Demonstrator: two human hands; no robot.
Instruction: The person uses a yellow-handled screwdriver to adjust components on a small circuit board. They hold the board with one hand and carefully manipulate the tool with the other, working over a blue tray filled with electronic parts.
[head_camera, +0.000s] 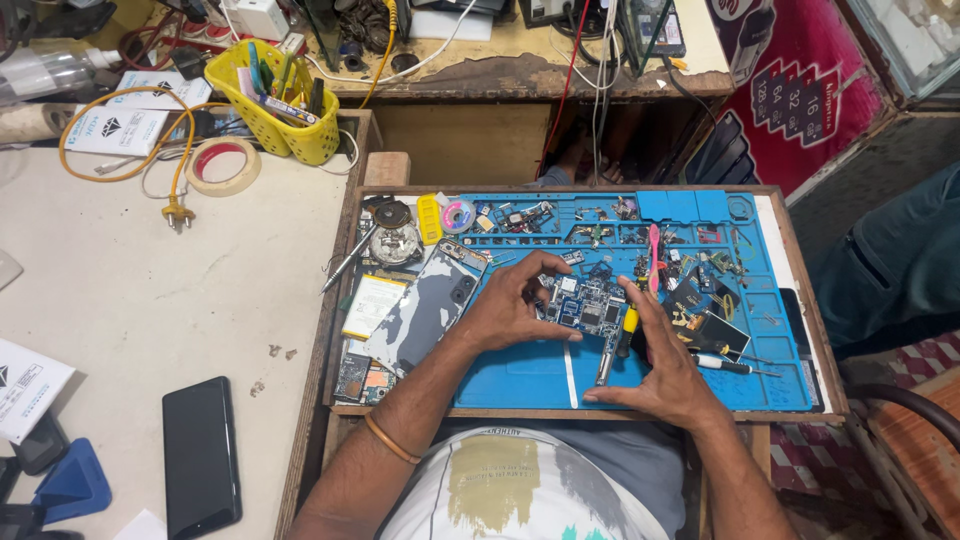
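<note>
Bending over a blue work mat (520, 385), the person has both hands on a small blue circuit board (585, 312) that lies near the middle of it. The left hand (510, 312) sits on the board's left side, fingers curled in over its top edge and thumb stretched along its lower edge, so the board is pinched lightly between them. The right hand (665, 370) rests at the board's right side, palm down and mostly flat on the mat, with its fingers reaching up along the board's right edge. A screwdriver with a yellow and black handle (622, 335) runs down beside those fingers, its metal tip pointing at the mat's near edge; whether the right hand is gripping it or only lying against it I cannot tell.

Just left of the left hand lies a phone back cover (425, 305), grey and patchy, tilted across the mat's edge, and beside that a pale flat battery (372, 303). A pink tool (654, 255) stands out among the small parts in the mat's upper compartments. Well off to the left, on the pale table (150, 290), lie a black phone (200, 455), a roll of tape (224, 165) and a yellow basket (275, 105) of tools
</note>
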